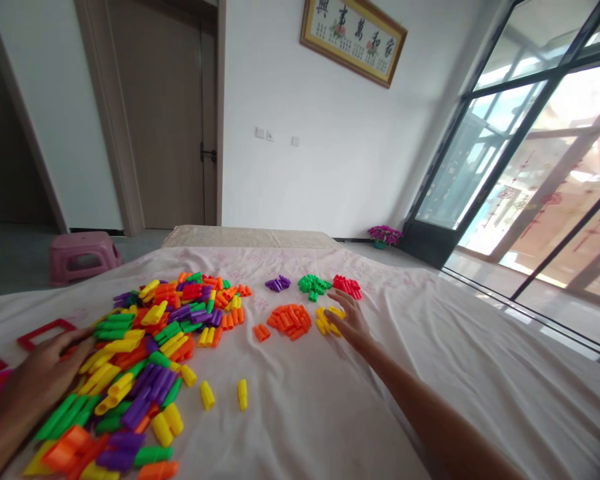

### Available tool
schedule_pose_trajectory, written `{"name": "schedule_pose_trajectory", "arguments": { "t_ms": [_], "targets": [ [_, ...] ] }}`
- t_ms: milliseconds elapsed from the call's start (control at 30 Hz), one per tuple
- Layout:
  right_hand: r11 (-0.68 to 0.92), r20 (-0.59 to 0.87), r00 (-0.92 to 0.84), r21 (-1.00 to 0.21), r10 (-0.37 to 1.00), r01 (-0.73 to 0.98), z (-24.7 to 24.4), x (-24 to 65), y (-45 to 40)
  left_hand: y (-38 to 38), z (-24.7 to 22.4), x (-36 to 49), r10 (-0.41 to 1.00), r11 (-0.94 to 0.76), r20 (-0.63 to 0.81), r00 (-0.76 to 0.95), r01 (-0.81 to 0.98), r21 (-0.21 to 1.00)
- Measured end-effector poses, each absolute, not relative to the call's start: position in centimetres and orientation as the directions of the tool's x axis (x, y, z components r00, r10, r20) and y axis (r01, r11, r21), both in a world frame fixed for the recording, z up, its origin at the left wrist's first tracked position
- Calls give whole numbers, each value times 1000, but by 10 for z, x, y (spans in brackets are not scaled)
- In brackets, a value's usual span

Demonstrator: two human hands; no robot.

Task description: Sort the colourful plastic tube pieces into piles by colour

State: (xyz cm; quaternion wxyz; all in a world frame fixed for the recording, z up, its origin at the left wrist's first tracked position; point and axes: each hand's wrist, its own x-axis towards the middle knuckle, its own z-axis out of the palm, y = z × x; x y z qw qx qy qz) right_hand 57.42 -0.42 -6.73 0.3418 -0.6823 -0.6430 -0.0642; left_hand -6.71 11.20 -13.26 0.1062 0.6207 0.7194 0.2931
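Observation:
My left hand [43,377] rests against the left side of a large mixed pile of plastic bullet-shaped building pieces [145,353] in yellow, green, orange, purple and red. Its fingers reach out along the pile, partly hidden, and I see nothing gripped. Over a small group of yellow pieces [323,323], my right hand [351,319] is open with fingers apart, covering part of them. Around it lie sorted groups: orange pieces [291,320], purple pieces [279,284], green pieces [314,285] and red pieces [347,287]. Two loose yellow pieces [243,395] lie in front.
A pale wrinkled cloth [310,407] covers the table. Red plastic frames [45,333] lie at far left. Beyond the table are a pink stool [84,257], a brown door [160,120], a potted purple flower [385,235] and glass doors [505,147] at right.

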Motion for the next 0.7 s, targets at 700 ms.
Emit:
{"name": "schedule_pose_trajectory", "arguments": {
  "t_ms": [700],
  "targets": [
    [-269, 432, 317, -170, 844, 948, -73, 551, 16, 85, -90, -39, 968, 84, 143, -208, 799, 596]
  ]
}}
